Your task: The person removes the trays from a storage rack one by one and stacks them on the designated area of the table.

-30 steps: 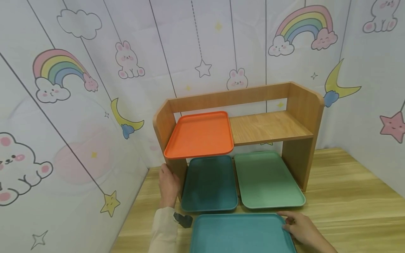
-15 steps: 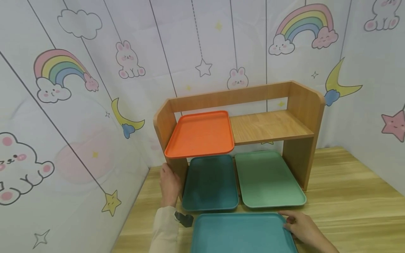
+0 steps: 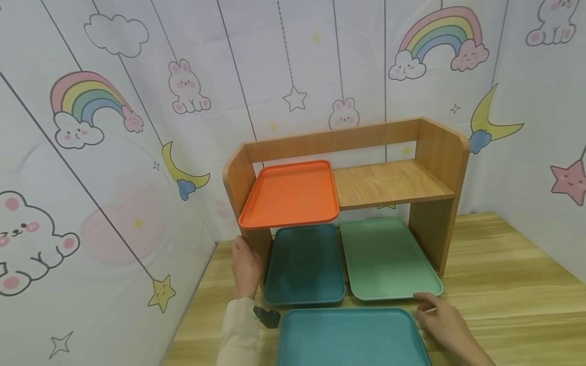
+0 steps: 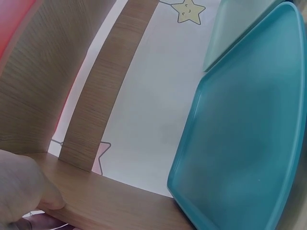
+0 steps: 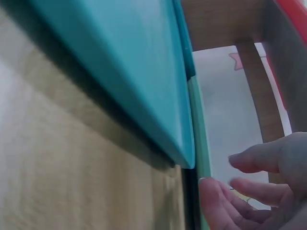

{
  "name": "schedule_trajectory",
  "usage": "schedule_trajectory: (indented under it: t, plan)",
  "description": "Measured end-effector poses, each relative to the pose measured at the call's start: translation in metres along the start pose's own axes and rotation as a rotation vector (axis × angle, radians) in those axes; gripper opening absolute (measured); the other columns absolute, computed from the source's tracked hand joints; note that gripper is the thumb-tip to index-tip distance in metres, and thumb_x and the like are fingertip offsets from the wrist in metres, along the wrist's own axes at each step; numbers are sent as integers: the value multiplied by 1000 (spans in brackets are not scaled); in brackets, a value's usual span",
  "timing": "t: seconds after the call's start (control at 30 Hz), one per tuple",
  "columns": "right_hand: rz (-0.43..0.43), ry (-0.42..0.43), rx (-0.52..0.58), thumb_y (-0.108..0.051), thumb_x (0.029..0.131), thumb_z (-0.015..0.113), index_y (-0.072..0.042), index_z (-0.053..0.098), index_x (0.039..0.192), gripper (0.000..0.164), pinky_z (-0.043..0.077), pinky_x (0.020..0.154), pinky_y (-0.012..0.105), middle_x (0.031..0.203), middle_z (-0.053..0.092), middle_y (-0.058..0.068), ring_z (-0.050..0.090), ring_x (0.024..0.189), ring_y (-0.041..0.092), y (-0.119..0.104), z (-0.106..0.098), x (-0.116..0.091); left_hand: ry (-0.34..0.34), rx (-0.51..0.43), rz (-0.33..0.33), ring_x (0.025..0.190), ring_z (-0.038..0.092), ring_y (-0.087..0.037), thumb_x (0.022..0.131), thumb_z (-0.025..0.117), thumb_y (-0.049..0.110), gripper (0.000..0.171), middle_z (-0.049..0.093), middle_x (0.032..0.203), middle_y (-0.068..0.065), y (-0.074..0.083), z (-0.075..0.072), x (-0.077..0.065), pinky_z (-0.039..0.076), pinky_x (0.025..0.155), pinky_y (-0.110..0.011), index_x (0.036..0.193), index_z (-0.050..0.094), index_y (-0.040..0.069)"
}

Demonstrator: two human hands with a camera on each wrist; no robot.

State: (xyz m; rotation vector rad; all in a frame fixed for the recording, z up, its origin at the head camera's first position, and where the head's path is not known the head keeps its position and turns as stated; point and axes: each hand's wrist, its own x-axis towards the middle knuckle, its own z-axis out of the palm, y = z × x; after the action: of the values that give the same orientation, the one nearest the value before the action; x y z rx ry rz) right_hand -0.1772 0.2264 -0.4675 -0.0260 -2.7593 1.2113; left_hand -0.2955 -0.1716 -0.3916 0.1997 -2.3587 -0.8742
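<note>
A small wooden shelf [image 3: 441, 162] stands at the back of the table. My left hand [image 3: 246, 267] grips its left side panel [image 4: 110, 201], with the thumb inside and the fingers beyond the edge. On the upper board lies an orange tray [image 3: 290, 193]. Below are a dark teal tray [image 3: 304, 264] and a light green tray [image 3: 389, 259], side by side. Another teal tray [image 3: 352, 335] lies in front, cut off by the lower frame edge. My right hand [image 3: 443, 320] hovers by its far right corner, fingers loosely bent and apart, index fingertip right at the green tray's front rim.
The upper board's right half [image 3: 389, 183] is bare wood. A light wooden table [image 3: 513, 284] spreads out to the right of the shelf. Walls printed with rabbits and rainbows [image 3: 78, 109] enclose the left, back and right sides.
My right hand has come off the front teal tray's corner and moved slightly forward and right. The left hand stays on the side panel; the trays have not moved.
</note>
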Motion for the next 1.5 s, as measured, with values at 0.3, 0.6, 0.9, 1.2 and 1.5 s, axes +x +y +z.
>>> schedule_trajectory:
  t: [0.3,0.6,0.9,1.2,1.5]
  plan:
    - [27,0,186,-14,90,62,3,37,139,58,55,67,26,111,62,19,66,85,16,-11,-12,3,2,-7,18,98,57,-45,90,45,-1,26,52,107,-28,-1,1,1,49,79,-55,115,42,-6]
    - [53,-59,424,-19,92,62,1,26,145,67,57,76,31,125,52,27,67,95,23,-29,-13,9,-8,-11,8,100,58,-45,91,44,0,26,51,109,-27,-2,0,1,50,81,-56,116,41,-6]
    - [-4,-90,507,-19,94,59,0,23,146,66,56,80,35,127,49,27,67,94,20,-61,-19,15,4,-15,8,97,58,-45,91,44,1,25,52,108,-27,-2,0,0,49,79,-57,116,42,-5]
    - [-36,-94,545,-20,94,59,-2,26,146,65,56,79,31,126,51,24,67,93,15,-87,-23,21,-9,-25,-5,99,58,-45,91,44,1,27,52,110,-27,0,-1,0,50,80,-57,117,41,-5]
    - [-75,-81,574,-22,94,59,-3,25,147,65,56,81,32,127,51,23,68,92,10,-107,-28,35,4,-32,0,99,59,-46,91,45,1,27,52,111,-28,-1,0,0,50,81,-57,117,42,-5]
